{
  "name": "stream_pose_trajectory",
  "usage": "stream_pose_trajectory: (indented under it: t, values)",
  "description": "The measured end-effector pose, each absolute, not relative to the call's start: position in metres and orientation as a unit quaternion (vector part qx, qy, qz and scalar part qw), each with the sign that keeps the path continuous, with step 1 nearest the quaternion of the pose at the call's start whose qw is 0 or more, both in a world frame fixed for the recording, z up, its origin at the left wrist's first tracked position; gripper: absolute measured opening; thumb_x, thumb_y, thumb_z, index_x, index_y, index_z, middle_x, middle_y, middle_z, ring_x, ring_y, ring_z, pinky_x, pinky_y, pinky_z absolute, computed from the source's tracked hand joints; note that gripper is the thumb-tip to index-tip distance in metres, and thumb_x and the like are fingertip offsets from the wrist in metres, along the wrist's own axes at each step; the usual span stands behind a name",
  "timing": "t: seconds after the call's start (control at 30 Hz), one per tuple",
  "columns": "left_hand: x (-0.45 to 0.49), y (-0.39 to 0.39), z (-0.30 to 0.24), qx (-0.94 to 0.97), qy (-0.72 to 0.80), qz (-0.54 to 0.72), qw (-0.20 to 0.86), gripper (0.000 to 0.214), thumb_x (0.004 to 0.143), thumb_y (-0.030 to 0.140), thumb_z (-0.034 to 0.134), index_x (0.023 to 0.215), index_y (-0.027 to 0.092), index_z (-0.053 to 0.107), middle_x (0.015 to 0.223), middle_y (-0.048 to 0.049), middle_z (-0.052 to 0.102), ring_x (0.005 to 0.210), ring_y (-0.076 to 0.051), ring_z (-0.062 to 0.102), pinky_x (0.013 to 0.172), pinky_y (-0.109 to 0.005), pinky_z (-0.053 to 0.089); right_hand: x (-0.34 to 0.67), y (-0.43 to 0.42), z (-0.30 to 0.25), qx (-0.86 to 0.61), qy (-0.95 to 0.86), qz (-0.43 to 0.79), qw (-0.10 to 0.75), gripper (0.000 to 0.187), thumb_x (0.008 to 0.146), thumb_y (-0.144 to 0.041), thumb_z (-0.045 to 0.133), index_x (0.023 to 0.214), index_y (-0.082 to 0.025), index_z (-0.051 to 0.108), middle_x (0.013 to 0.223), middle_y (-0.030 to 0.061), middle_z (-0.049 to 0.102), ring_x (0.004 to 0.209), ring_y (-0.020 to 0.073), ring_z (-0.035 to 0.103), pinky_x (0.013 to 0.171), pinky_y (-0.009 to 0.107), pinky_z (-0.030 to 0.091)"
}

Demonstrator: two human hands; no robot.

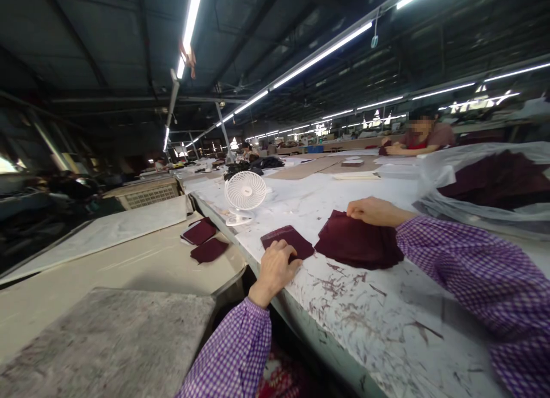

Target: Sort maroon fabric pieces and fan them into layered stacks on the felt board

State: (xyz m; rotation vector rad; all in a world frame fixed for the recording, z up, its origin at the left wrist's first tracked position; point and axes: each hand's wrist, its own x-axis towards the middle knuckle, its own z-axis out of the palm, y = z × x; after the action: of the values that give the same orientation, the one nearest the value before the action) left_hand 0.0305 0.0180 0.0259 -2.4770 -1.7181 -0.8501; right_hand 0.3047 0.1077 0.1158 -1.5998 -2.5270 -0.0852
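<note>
Two maroon cloth stacks lie on the white table [296, 197], R of the white fan [246, 192] & nearer my cam: a small stack [293, 236] closer to the fan, a big stack [356, 240] further R. I've got the L hand [275, 266] on the small stack's near side, fingers bent, thumb apart; can't tell from my feed if it grips anything. R hand [372, 211] is at the big stack's far edge, thumb + forefinger pinching cloth there. L of the fan, on a lower beige surface [141, 249], I see approx. 2 more maroon pieces [209, 251]. Dark heap [253, 164] sits just behind the fan. Far R of the fan: clear plastic bag [433, 186] w/ maroon cloth in it; also R of the fan but further back, a co-worker [436, 137] w/ forearms at table level.
</note>
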Motion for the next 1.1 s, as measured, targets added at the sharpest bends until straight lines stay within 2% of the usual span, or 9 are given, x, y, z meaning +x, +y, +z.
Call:
stream_pose_trajectory:
  t: [0.13, 0.23, 0.33, 0.43, 0.63, 0.73, 0.87, 0.97, 1.1]
  values:
    - [0.031, 0.025, 0.019, -0.745, -0.573, -0.339, -0.037, 0.014, 0.077, 0.016, 0.053, 0.072, 0.019, 0.066, 0.084, -0.0049, 0.064, 0.087, -0.021, 0.055, 0.081, -0.032, 0.040, 0.305, 0.112, 0.109, -0.549, -0.826, -0.082, 0.095, 0.029, 0.086, -0.024, 0.039, 0.094, -0.018, 0.066, 0.102, 0.0113, 0.065, 0.095, 0.0266, 0.059, 0.083, 0.037, 0.042]
    - [0.025, 0.032, 0.016, -0.701, -0.601, -0.377, -0.069, 0.017, 0.076, 0.014, 0.050, 0.071, 0.018, 0.065, 0.079, -0.0047, 0.066, 0.076, -0.018, 0.058, 0.073, -0.030, 0.041, 0.277, 0.101, 0.102, -0.437, -0.888, -0.064, 0.131, 0.030, 0.088, -0.024, 0.039, 0.099, -0.020, 0.066, 0.104, 0.0058, 0.067, 0.097, 0.0209, 0.059, 0.087, 0.031, 0.041]
    - [0.019, 0.037, 0.017, -0.675, -0.606, -0.406, -0.108, 0.017, 0.074, 0.015, 0.049, 0.068, 0.018, 0.065, 0.071, -0.0022, 0.067, 0.068, -0.015, 0.058, 0.067, -0.027, 0.041, 0.240, 0.090, 0.092, -0.302, -0.940, -0.021, 0.156, 0.027, 0.088, -0.022, 0.042, 0.093, -0.017, 0.068, 0.098, 0.0067, 0.068, 0.090, 0.0197, 0.060, 0.085, 0.030, 0.043]
    - [0.015, 0.039, 0.017, -0.658, -0.597, -0.434, -0.150, 0.016, 0.072, 0.017, 0.050, 0.064, 0.018, 0.063, 0.063, 0.0001, 0.064, 0.062, -0.014, 0.056, 0.062, -0.025, 0.040, 0.209, 0.086, 0.082, -0.270, -0.946, -0.008, 0.182, 0.025, 0.087, -0.018, 0.043, 0.086, -0.016, 0.068, 0.092, 0.0069, 0.067, 0.086, 0.0194, 0.060, 0.082, 0.031, 0.044]
    - [0.008, 0.042, 0.012, -0.590, -0.568, -0.514, -0.256, 0.014, 0.069, 0.021, 0.051, 0.058, 0.017, 0.059, 0.050, 0.0037, 0.053, 0.047, -0.010, 0.047, 0.048, -0.022, 0.037, 0.189, 0.086, 0.068, -0.240, -0.938, -0.017, 0.249, 0.040, 0.085, -0.010, 0.042, 0.123, -0.018, 0.049, 0.125, 0.0082, 0.052, 0.112, 0.0184, 0.049, 0.096, 0.033, 0.039]
    - [0.006, 0.044, 0.010, -0.528, -0.548, -0.578, -0.295, 0.015, 0.072, 0.028, 0.051, 0.063, 0.017, 0.056, 0.050, 0.0049, 0.049, 0.047, -0.009, 0.044, 0.047, -0.019, 0.035, 0.187, 0.084, 0.066, -0.275, -0.924, -0.026, 0.265, 0.034, 0.087, -0.012, 0.040, 0.120, -0.015, 0.049, 0.121, 0.0101, 0.052, 0.106, 0.0188, 0.052, 0.092, 0.033, 0.042]
    - [0.007, 0.049, 0.008, -0.462, -0.518, -0.630, -0.347, 0.018, 0.068, 0.032, 0.057, 0.062, 0.016, 0.054, 0.049, 0.0054, 0.047, 0.044, -0.007, 0.042, 0.045, -0.018, 0.034, 0.181, 0.091, 0.061, -0.351, -0.918, -0.030, 0.184, 0.028, 0.092, -0.020, 0.036, 0.108, -0.013, 0.058, 0.109, 0.0117, 0.059, 0.095, 0.0200, 0.057, 0.085, 0.033, 0.044]
    - [-0.005, 0.054, 0.012, -0.408, -0.502, -0.668, -0.367, 0.014, 0.066, 0.028, 0.058, 0.064, 0.016, 0.053, 0.055, 0.0025, 0.052, 0.048, -0.009, 0.048, 0.050, -0.021, 0.041, 0.176, 0.103, 0.053, -0.320, -0.941, -0.007, 0.110, 0.028, 0.088, -0.026, 0.049, 0.110, -0.014, 0.061, 0.114, 0.0110, 0.060, 0.103, 0.0223, 0.056, 0.091, 0.033, 0.042]
    - [-0.052, 0.055, 0.028, -0.327, -0.497, -0.730, -0.338, 0.001, 0.069, 0.018, 0.048, 0.069, 0.018, 0.048, 0.063, -0.0006, 0.056, 0.060, -0.013, 0.056, 0.064, -0.028, 0.049, 0.172, 0.114, 0.042, -0.309, -0.948, 0.014, 0.071, 0.039, 0.089, -0.035, 0.047, 0.119, -0.013, 0.058, 0.125, 0.0130, 0.056, 0.114, 0.0261, 0.050, 0.098, 0.039, 0.038]
